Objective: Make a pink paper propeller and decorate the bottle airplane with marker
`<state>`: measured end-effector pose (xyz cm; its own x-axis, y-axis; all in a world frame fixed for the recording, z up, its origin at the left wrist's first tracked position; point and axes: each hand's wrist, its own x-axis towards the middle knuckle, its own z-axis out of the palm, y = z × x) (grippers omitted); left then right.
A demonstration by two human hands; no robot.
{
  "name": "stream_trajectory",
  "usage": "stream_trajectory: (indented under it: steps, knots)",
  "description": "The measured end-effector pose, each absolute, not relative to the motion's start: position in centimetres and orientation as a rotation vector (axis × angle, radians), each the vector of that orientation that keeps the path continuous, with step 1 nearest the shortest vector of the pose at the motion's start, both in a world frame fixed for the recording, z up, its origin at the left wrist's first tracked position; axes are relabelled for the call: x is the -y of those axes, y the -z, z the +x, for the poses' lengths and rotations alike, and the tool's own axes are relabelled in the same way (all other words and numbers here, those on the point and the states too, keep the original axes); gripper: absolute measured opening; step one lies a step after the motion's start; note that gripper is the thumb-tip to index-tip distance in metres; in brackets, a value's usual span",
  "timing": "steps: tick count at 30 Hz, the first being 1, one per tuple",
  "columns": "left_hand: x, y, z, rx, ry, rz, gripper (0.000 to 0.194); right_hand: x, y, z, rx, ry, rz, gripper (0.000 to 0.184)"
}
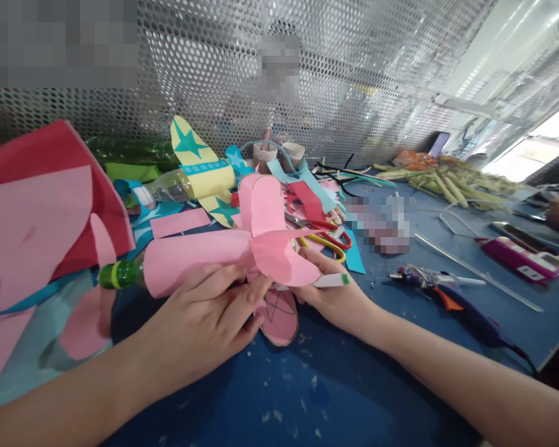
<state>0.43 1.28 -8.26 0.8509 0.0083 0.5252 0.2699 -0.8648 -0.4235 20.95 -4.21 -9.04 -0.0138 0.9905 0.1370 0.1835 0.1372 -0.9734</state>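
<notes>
The pink paper plane [242, 248], a bottle wrapped in pink paper with a green cap [116, 274] at its left end, lay across the middle of the blue table [335, 385], raised a little off it between both hands. At the far left, loose sheets of pink paper [28, 230] and red paper [60, 149] were heaped on the table edge, with turquoise strips under them. The left hand [205, 323] closed around the plane's body from below, its fingers curled onto the pink wrap and its fingertips pressing where the wings met the body. Behind, near the perforated metal wall [354, 74], stood a yellow plane [200, 174] with turquoise stars, also built on a clear bottle. Under the pink plane's lower wing, the right hand [335, 292] was clenched on a white pen with a green tip [333, 280], and touched the wing's underside. Just beyond that hand lay scissors [326, 239] with red and yellow handles among paper scraps. Farther right on the table rested a dark blue glue gun [451, 301], then a purple power strip [517, 257], and at the back a bundle of pale green stalks [447, 180]
</notes>
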Motion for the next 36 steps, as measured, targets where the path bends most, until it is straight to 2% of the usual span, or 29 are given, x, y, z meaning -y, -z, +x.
stream_trajectory:
  steps: [36]
  knots:
    - [-1.31, 8.57, 0.52, 0.247, 0.782, -2.572, 0.032, 4.19, 9.62, 21.36, 1.441, -0.925, -1.311, 0.019]
